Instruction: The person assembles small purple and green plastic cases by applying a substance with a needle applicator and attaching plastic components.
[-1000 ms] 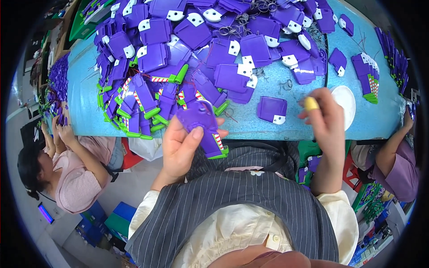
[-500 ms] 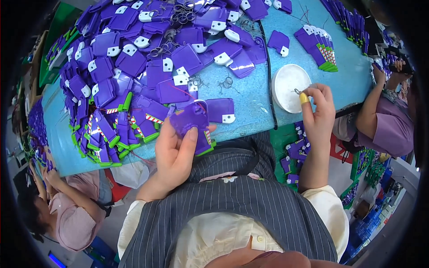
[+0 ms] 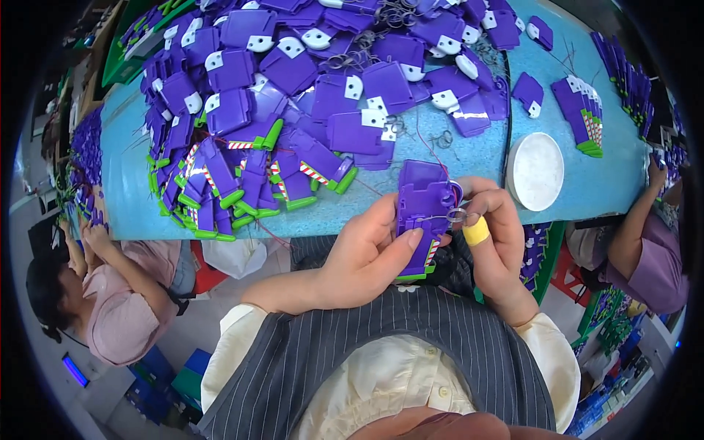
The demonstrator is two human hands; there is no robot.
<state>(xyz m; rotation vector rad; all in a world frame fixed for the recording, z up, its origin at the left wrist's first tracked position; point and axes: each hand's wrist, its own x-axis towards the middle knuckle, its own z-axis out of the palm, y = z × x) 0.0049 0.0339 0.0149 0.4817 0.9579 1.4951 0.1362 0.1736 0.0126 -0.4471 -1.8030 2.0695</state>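
My left hand point(image 3: 367, 253) grips a purple plastic wing piece point(image 3: 422, 180) over the table's near edge. That piece has a green edge and a red-and-white striped strip, with a thin red wire near its top. A small coiled metal spring point(image 3: 456, 215) sits between the fingertips of my right hand point(image 3: 499, 238), with one straight leg reaching across the wing piece. Yellow tape wraps my right thumb. Whether the spring is seated in the wing piece I cannot tell. To the right stands a round white dish point(image 3: 536, 135), whitish inside.
A big heap of purple panels with white corners point(image 3: 334, 95) covers the blue table point(image 3: 293, 224). Green-edged wing pieces point(image 3: 227, 180) pile at its left, loose springs point(image 3: 442, 139) among the panels. A fanned stack point(image 3: 579, 114) lies right, beyond a black cord point(image 3: 507, 110). Other people work at both sides.
My right hand has moved left from beside the white dish, bringing the spring to the wing piece. My left hand has turned the piece more upright. The whole view has shifted.
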